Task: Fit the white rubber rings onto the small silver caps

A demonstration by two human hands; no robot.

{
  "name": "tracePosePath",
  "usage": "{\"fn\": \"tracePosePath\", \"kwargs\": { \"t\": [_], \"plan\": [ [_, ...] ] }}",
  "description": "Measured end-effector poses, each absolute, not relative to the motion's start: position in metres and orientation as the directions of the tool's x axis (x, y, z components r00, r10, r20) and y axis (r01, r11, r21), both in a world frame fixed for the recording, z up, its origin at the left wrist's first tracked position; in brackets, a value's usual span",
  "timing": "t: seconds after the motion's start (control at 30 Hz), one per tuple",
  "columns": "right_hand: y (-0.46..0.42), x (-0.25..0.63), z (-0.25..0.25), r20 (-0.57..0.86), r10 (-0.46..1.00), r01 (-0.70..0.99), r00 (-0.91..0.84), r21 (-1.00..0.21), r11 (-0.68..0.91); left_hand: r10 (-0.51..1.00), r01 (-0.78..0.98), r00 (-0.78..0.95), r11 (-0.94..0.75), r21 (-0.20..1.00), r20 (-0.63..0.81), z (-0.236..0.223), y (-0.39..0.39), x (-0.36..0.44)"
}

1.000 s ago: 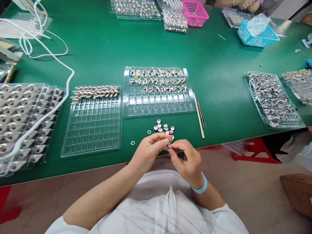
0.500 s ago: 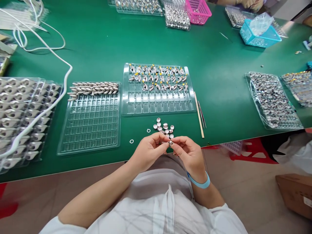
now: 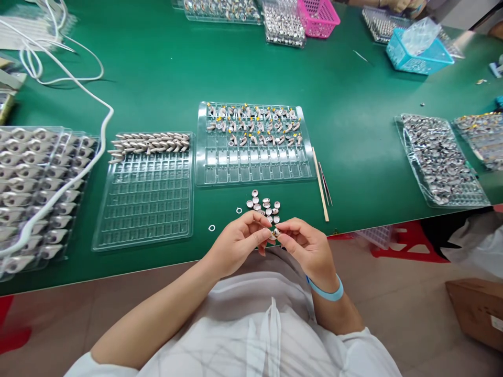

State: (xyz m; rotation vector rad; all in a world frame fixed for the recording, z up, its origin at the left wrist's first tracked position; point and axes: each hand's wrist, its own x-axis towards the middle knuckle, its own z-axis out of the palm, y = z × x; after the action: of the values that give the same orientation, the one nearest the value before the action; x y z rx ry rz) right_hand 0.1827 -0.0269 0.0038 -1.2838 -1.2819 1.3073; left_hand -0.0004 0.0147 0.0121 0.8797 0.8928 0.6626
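Observation:
Between my two hands, just over the table's front edge, is a small shiny metal part (image 3: 276, 232) with a pale piece at its left side. My left hand (image 3: 244, 242) pinches the left side of it between thumb and fingertips. Thumb and forefinger of my right hand (image 3: 308, 248) close on its right side; the fingers cover much of it. Just beyond my fingertips lies a loose group of small round metal caps (image 3: 269, 211). Left of them are two thin white rings (image 3: 211, 228) on the green table (image 3: 157, 89).
Ahead is a clear tray (image 3: 255, 165) with rows of small parts and yellow bits. Another tray (image 3: 145, 209) stands left, by stacked trays (image 3: 35, 188) and a white cable (image 3: 102, 125). A wooden stick (image 3: 320, 183) and tweezers (image 3: 325, 183) lie right. Farther off are pink (image 3: 319, 21) and blue (image 3: 418, 57) baskets.
My hands have parted slightly and turned, my right hand shifting a little right, so more of the small metal part shows between the fingertips. The things on the table stay put.

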Motion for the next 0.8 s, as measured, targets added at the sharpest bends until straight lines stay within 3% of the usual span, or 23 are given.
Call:
{"fn": "tracePosePath", "kwargs": {
  "t": [0.2,0.57,0.7,0.8],
  "plan": [
    [-0.027,0.181,0.001,-0.133,0.980,-0.013,-0.146,-0.991,-0.136,0.804,-0.167,0.487,0.470,0.867,-0.342,0.012,0.015,0.000],
    [-0.027,0.175,-0.002,-0.046,0.995,-0.033,-0.083,-0.998,-0.049,0.829,-0.218,0.455,0.458,0.862,-0.326,0.010,0.013,-0.004],
    [-0.027,0.171,-0.004,-0.024,0.998,-0.048,-0.060,-0.998,-0.027,0.885,-0.160,0.375,0.354,0.922,-0.275,0.006,0.009,-0.003],
    [-0.029,0.167,-0.006,-0.025,0.999,-0.037,-0.035,-0.999,-0.026,0.936,-0.093,0.323,0.182,0.979,-0.143,-0.001,0.007,-0.004]
  ]
}}
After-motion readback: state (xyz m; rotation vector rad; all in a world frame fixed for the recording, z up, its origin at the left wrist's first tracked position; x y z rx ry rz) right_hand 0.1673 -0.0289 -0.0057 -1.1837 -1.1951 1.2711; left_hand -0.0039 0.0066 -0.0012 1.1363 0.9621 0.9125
